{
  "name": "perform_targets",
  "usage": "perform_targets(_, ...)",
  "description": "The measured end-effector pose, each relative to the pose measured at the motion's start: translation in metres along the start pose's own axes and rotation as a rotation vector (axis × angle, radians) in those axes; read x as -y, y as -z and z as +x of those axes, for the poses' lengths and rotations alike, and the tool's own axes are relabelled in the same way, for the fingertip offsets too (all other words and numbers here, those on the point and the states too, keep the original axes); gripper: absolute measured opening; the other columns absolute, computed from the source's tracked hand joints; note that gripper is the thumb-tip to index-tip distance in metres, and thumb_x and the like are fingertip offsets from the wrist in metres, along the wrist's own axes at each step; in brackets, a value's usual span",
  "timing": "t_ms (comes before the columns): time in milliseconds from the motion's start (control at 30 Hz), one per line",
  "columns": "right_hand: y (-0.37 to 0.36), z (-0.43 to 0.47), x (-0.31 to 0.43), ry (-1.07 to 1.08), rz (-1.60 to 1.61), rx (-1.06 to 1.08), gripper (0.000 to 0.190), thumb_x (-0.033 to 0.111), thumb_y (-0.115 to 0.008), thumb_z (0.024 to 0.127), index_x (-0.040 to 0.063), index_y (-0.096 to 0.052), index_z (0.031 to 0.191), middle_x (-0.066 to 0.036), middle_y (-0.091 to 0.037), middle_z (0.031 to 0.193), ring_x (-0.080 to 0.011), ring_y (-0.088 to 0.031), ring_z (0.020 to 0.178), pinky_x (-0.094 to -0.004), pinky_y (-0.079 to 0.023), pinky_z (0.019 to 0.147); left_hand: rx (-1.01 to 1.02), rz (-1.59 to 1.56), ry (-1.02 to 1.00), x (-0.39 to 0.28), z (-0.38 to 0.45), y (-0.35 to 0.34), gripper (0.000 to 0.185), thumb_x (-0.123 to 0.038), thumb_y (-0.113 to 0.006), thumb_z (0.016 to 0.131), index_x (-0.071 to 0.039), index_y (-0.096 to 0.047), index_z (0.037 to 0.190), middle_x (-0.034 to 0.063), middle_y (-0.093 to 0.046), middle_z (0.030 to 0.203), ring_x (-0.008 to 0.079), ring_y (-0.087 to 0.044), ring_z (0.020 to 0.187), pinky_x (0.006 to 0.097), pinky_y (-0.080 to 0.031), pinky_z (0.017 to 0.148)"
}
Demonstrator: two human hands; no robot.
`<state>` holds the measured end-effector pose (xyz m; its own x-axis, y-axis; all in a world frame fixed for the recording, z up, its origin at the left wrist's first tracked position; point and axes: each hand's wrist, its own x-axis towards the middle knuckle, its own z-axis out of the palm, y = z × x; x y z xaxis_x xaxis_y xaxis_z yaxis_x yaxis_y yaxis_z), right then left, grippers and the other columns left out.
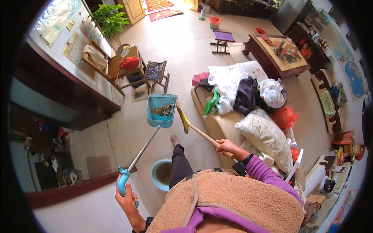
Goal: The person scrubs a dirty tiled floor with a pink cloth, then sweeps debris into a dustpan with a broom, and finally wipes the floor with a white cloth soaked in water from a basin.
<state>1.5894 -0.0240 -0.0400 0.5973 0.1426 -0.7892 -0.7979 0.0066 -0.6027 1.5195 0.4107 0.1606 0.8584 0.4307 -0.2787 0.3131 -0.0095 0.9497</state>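
Observation:
My left hand grips the blue handle of a long-handled dustpan, whose metal pole runs up to a blue pan. Dark debris and crumpled scraps lie in the pan. My right hand is closed around the wooden handle of a broom with a yellow head, which is beside the right edge of the pan. Below the pan, near my dark-trousered leg, a light-blue basin holds murky liquid.
A sofa at the right is piled with bags, clothes and a patterned cushion. Ahead are a folding stool, a wooden chair, a purple-topped stool, a lined bin and a low wooden table. A doorway stands at the left.

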Motion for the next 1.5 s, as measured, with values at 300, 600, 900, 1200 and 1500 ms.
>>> perform_targets(300, -0.001, 0.113, 0.189, 0.030, 0.126, -0.107, 0.043, 0.005, -0.063, 0.078, 0.003, -0.055, 0.120, -0.001, -0.056, 0.070, -0.0073, -0.054, 0.050, -0.0236, -0.044, 0.042, 0.170, 0.140, -0.161, -0.090, 0.247, -0.101, 0.045, -0.011, -0.066, 0.089, -0.007, -0.052, 0.132, -0.0046, -0.051, 0.070, 0.0014, -0.037, 0.047, 0.0187, -0.029, 0.040)
perform_targets(600, 0.057, 0.204, 0.328, 0.032, 0.491, -0.187, 0.052, 0.002, -0.058, 0.081, 0.008, -0.049, 0.132, -0.003, -0.056, 0.073, -0.0087, -0.052, 0.050, -0.0245, -0.044, 0.042, 0.255, 0.187, -0.231, -0.163, 0.450, -0.251, 0.045, -0.014, -0.068, 0.088, -0.009, -0.054, 0.131, -0.0044, -0.054, 0.071, 0.0015, -0.038, 0.049, 0.0192, -0.031, 0.041)
perform_targets(900, 0.152, 0.339, 0.471, 0.029, 0.343, -0.239, 0.049, 0.000, -0.060, 0.077, 0.005, -0.055, 0.125, -0.004, -0.056, 0.072, -0.0118, -0.053, 0.049, -0.0280, -0.044, 0.042, 0.259, 0.173, -0.100, -0.237, 0.577, -0.406, 0.042, -0.015, -0.064, 0.092, -0.004, -0.053, 0.131, -0.0027, -0.055, 0.071, 0.0018, -0.039, 0.045, 0.0190, -0.032, 0.041)
perform_targets(1200, 0.235, 0.433, 0.553, -0.006, 0.166, -0.289, 0.063, -0.001, -0.064, 0.071, -0.001, -0.049, 0.132, -0.009, -0.061, 0.073, -0.0144, -0.056, 0.048, -0.0283, -0.046, 0.043, 0.365, 0.232, -0.100, -0.289, 0.716, -0.551, 0.045, -0.017, -0.065, 0.091, -0.003, -0.052, 0.132, -0.0027, -0.055, 0.070, 0.0017, -0.038, 0.044, 0.0190, -0.032, 0.040)
perform_targets(1500, 0.299, 0.538, 0.679, -0.101, 0.175, -0.372, 0.065, -0.002, -0.066, 0.071, -0.007, -0.046, 0.133, -0.013, -0.064, 0.076, -0.0163, -0.059, 0.050, -0.0292, -0.047, 0.044, 0.494, 0.203, 0.034, -0.342, 0.928, -0.713, 0.040, -0.016, -0.063, 0.092, -0.002, -0.054, 0.128, -0.0029, -0.051, 0.065, 0.0025, -0.038, 0.041, 0.0202, -0.031, 0.037)
